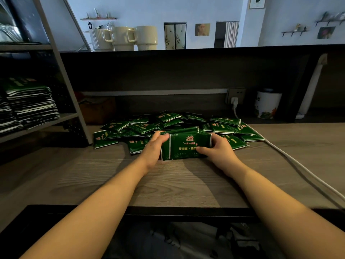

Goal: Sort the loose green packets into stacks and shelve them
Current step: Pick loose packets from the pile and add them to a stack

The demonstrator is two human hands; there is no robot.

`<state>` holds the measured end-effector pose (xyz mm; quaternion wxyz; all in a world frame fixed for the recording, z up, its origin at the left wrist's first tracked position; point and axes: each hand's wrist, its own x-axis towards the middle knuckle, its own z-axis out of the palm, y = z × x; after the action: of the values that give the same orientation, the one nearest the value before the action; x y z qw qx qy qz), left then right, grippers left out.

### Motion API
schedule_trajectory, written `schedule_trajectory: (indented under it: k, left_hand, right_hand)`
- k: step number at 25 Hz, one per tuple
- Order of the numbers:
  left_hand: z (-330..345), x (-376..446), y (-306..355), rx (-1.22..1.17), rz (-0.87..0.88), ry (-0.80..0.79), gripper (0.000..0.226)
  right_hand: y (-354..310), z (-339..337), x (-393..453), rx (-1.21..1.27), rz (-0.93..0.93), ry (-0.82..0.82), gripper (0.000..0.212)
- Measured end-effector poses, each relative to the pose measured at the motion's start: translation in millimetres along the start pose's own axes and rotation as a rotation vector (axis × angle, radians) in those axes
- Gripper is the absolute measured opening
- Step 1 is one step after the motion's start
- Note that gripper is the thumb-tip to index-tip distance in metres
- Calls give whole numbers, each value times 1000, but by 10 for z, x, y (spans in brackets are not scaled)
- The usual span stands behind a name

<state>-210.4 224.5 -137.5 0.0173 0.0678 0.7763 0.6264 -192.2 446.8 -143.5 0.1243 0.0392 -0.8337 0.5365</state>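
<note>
Fingers (164,136) of the left hand (154,150) curl round the left end of a small stack of green packets (183,146), thumb on top edge; right hand (216,151) mirrors it, fingers wrapped over the right end, thumb laid across the front face. Both hands pinch the stack between them, lower edge resting on the wooden bench (168,184), stack tilted up toward the camera, printed side showing. Just behind and to both sides: loose pile of green packets (141,128), scattered flat and overlapping on the bench, some touching the held stack's back. Left of pile: metal shelf unit (61,71), angled upright; its shelf carries tall stacked packets (31,105), edges facing out. Right: white cable (298,165) runs across the bench from a plug at a wall socket (235,96). White floral canister (267,105) sits near the socket, well apart from the pile. Upper ledge behind holds three cream mugs (124,38), side by side, touching.
</note>
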Motion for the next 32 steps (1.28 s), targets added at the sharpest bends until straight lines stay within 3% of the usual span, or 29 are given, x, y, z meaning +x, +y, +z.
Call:
schedule_trajectory:
  k: [2,6,9,12,13,16,20,23,30,32]
  left_hand:
    - [18,-2,-18,134,14,-52,87]
    - [94,-48,19,159,51,-89,76]
    - [108,-79,54,53,71,-160,60]
    - [124,-100,57,132,20,-189,76]
    - [116,-98,51,198,21,-172,70]
    - [-6,-20,57,324,109,20,24]
    - [-329,29,-54,366,85,364,5]
    - [-456,1,-144,443,50,466,15]
    - [-302,187,19,754,-165,467,58]
    - [-263,222,30,791,-202,494,60]
  right_hand:
    - [11,-10,11,-11,-36,6,36]
    - [3,19,2,87,-12,-69,81]
    - [8,-7,-13,201,6,-152,70]
    - [-2,-25,-12,231,24,-149,51]
    - [1,-29,-8,241,28,-139,50]
    - [7,-52,10,273,29,-116,51]
    - [16,-59,-2,226,7,-112,48]
    - [-4,-57,-12,202,7,-102,47]
    - [-29,-76,-29,210,0,-92,44]
    - [-29,-80,-26,202,1,-87,43]
